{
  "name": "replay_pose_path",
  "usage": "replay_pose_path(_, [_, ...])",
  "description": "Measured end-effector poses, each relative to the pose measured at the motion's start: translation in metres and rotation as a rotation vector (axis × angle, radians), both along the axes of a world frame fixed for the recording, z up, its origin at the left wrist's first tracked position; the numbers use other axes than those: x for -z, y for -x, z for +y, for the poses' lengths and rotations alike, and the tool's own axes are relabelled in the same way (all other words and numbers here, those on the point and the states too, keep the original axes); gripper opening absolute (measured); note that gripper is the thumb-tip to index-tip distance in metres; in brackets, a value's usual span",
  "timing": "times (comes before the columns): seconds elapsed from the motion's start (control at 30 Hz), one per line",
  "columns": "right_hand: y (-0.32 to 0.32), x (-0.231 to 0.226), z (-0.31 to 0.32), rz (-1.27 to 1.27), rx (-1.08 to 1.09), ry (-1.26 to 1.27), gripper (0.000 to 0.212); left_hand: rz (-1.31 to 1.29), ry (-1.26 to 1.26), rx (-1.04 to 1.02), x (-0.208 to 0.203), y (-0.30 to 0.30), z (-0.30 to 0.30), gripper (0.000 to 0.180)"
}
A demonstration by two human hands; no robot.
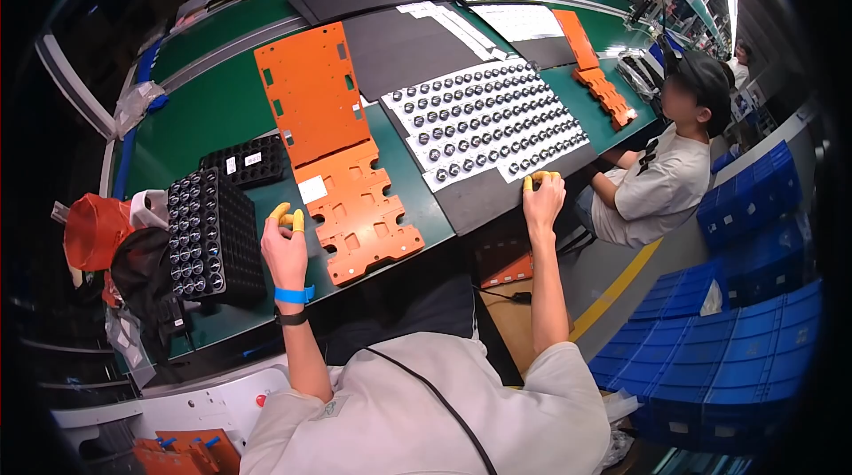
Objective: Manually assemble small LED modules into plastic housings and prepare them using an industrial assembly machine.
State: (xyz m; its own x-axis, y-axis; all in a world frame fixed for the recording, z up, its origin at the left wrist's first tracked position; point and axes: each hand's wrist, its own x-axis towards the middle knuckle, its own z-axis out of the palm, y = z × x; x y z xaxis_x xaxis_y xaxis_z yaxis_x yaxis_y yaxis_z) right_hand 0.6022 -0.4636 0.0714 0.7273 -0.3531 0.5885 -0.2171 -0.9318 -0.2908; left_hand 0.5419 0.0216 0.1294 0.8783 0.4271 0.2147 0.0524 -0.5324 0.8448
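My left hand, with yellow finger cots and a blue wrist strap, hovers between a black tray of round parts and the orange fixture. Its fingers are slightly bent, the tips a little apart, and nothing shows between them. At the near edge of the white sheet, my right hand has its yellow-capped fingers curled together; what they pinch, if anything, is hidden. Rows of small black round parts sit on that sheet, which lies on a black foam board.
An orange plate adjoins the fixture's far end. More black boards and white sheets lie farther back. A co-worker sits at the right beside another orange fixture. Blue crates fill the lower right; a red bag stands left.
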Motion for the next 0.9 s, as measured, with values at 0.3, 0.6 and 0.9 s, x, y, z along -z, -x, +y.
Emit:
replay_pose_path(0.3, [-0.008,0.007,0.001,-0.038,-0.056,-0.002,0.015,0.029,-0.099,-0.019,0.025,-0.027,0.003,0.025])
replay_pose_path(0.6, [0.012,0.001,0.021,-0.215,-0.124,-0.052,0.019,0.047,-0.186,0.015,0.023,-0.043,-0.001,0.019])
replay_pose_path(0.9, [0.028,-0.024,0.064,-0.362,-0.261,-0.345,0.016,-0.425,0.223,0.144,0.035,-0.056,-0.011,0.021])
